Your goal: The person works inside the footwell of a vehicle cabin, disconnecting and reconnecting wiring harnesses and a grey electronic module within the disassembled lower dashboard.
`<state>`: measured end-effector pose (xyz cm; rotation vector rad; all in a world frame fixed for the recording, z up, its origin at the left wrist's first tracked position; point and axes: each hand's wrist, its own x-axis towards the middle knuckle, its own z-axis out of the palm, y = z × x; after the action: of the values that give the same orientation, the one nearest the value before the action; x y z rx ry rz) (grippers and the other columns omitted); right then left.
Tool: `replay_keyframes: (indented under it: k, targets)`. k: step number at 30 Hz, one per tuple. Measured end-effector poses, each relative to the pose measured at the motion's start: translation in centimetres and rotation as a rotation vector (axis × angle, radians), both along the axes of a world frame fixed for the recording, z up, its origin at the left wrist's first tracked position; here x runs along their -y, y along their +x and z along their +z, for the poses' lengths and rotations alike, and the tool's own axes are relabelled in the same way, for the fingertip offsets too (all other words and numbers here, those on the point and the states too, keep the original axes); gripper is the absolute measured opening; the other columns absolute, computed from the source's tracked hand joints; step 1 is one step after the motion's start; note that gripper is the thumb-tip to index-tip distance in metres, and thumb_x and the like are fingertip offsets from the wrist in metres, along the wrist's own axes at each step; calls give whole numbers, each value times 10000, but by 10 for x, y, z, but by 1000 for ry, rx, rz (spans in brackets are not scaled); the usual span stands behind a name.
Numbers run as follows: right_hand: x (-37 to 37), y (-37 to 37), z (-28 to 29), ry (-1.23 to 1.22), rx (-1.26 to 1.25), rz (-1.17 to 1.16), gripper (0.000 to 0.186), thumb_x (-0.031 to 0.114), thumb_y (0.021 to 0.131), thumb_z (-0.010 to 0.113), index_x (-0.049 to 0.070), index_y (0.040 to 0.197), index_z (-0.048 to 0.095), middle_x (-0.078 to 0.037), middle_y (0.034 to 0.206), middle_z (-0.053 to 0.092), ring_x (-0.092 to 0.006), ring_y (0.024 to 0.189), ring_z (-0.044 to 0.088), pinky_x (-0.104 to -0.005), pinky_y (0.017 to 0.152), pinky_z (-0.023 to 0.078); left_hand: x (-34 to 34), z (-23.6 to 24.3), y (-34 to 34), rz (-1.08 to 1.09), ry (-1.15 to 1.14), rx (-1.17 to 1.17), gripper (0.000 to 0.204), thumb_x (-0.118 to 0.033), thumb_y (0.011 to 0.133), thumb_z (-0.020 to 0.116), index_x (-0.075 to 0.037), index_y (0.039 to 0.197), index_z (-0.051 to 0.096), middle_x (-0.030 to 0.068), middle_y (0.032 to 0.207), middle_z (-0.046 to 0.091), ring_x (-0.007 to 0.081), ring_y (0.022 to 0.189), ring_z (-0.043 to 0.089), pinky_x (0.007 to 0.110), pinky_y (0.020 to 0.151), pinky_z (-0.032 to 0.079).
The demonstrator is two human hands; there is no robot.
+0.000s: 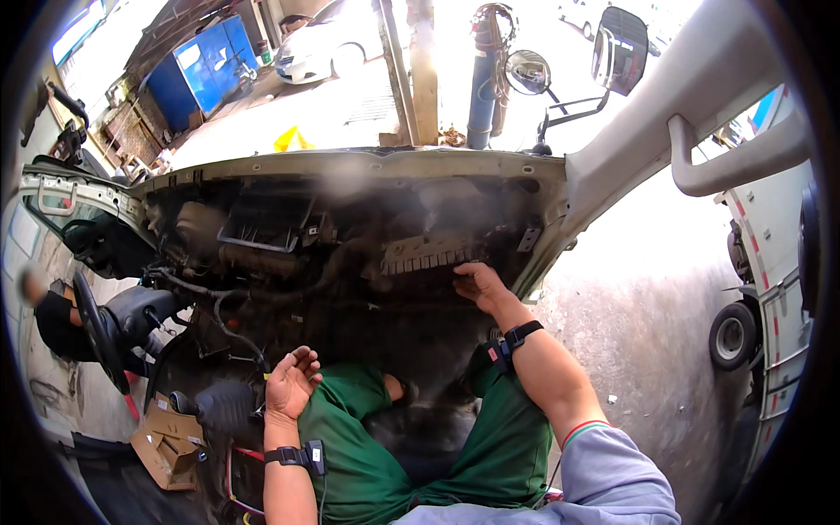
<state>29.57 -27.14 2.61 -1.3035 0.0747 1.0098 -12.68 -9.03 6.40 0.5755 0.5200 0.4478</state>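
My right hand (479, 285) reaches forward to the lower right of a stripped dashboard cavity. Its fingers are loosely bent and apart, at the lower edge of a pale ribbed part (429, 259); whether they touch it I cannot tell. Nothing shows in that hand. Palm turned up, my left hand (292, 385) hovers by or rests against my left thigh, beside the gear lever boot (226, 405). Its fingers are slightly curled and apart, holding nothing. Bare wiring (232, 328) hangs down from the cavity to the left of my knees.
A steering wheel (98, 332) stands at the left, with a person (59, 325) beyond it. An opened cardboard box (166, 442) lies left of my seat. The door opening is on my right, beside a windscreen pillar with a grab handle (700, 171). A truck (774, 289) stands outside.
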Motion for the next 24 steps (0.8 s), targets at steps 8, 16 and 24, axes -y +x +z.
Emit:
replay_keyframes:
  k: [8,16,24]
  targets:
    - [-9,-4,1,65,-23,-118,211,188,708,759,129,873,642,-44,895,616,-207,870,592,-396,820,493,-2,-2,-2,-8,-41,35,329,-271,1008,501,-36,1217,597,98,1140,654,227,1013,617,388,843,523]
    - [-8,-10,17,109,-47,-153,295,264,700,778,159,917,609,7,960,551,-187,935,543,-411,851,452,-5,-5,-2,-17,-40,54,370,-315,1031,467,-40,1245,592,114,1166,655,236,1028,615,392,839,500]
    - [-9,-12,23,30,5,-185,556,418,722,809,110,1154,643,-41,1211,603,-181,1113,532,-411,875,421,-3,-7,-4,-21,-55,72,377,-317,1034,463,-36,1251,591,123,1190,652,251,1039,618,401,855,508]
